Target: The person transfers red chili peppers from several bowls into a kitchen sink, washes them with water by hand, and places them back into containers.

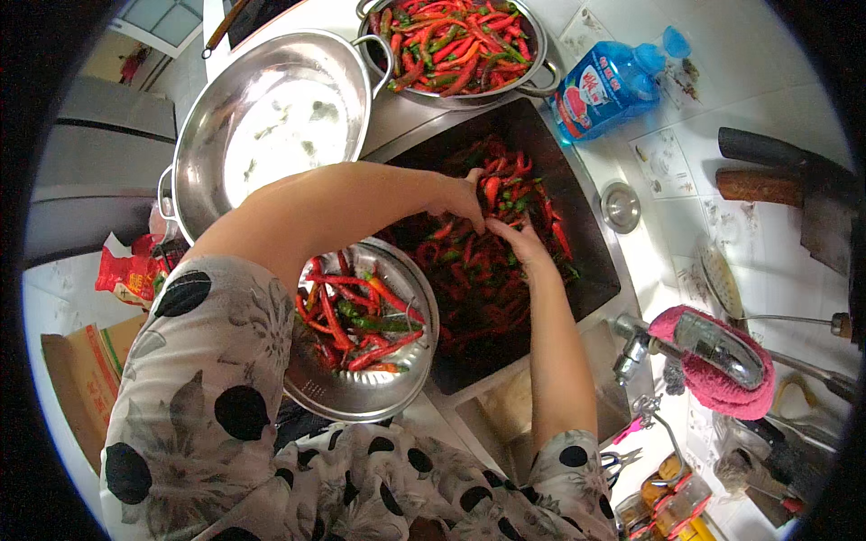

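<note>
Many red and some green chili peppers [473, 270] lie in the dark sink basin [595, 270]. My left hand [461, 197], on the arm that crosses from the picture's left, is at a bunch of these chilies. Close beside it, my right hand [517, 240] reaches under the same bunch from the near side. The fingers of both hands are partly hidden among the chilies. A steel colander [314, 395] with red and green chilies [358, 311] stands at the near left of the basin. A steel pot [541, 51] heaped with chilies [460, 44] is at the far edge.
A large steel basin [203, 128] with two handles stands at the far left. A blue detergent bottle [602, 95] is behind the sink. A faucet [636, 338] with a pink cloth [751, 392] is at the right, near scissors [622, 461]. Cleavers [822, 223] hang on the tiled wall.
</note>
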Tool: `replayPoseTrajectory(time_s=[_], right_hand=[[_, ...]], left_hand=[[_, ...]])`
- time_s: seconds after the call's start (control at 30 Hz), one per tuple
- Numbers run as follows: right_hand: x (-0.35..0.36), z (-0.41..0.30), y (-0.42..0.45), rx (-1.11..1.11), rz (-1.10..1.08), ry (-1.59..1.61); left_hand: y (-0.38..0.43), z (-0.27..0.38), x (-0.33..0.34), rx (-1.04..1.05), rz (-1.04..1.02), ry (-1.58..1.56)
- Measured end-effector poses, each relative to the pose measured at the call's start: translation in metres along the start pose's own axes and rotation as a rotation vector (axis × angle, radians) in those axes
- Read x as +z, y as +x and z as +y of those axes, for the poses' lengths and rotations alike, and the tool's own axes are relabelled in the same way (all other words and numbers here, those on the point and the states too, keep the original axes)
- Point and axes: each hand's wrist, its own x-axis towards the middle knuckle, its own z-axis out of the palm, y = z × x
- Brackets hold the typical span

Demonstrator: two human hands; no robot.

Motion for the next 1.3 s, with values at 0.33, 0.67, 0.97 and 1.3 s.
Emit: replayPoseTrajectory(time_s=[0.33, 0.67, 0.97, 1.3], right_hand=[[-0.014, -0.076, -0.117, -0.574, -0.036, 0.226], [0.026, -0.117, -0.258, -0.83, 0.0, 0.146], [0.113, -0.086, -0.294, -0.908, -0.224, 0.099], [0.143, -0.049, -0.278, -0.96, -0.12, -0.496]], left_hand=[[-0.066, 0.012, -0.003, 0.672, 0.128, -0.352], [-0.215, 0.008, 0.009, 1.032, 0.412, -0.219], [-0.311, -0.086, 0.052, 0.907, 0.532, -0.302], [-0.311, -0.158, 0.087, 0.679, 0.641, 0.059]])
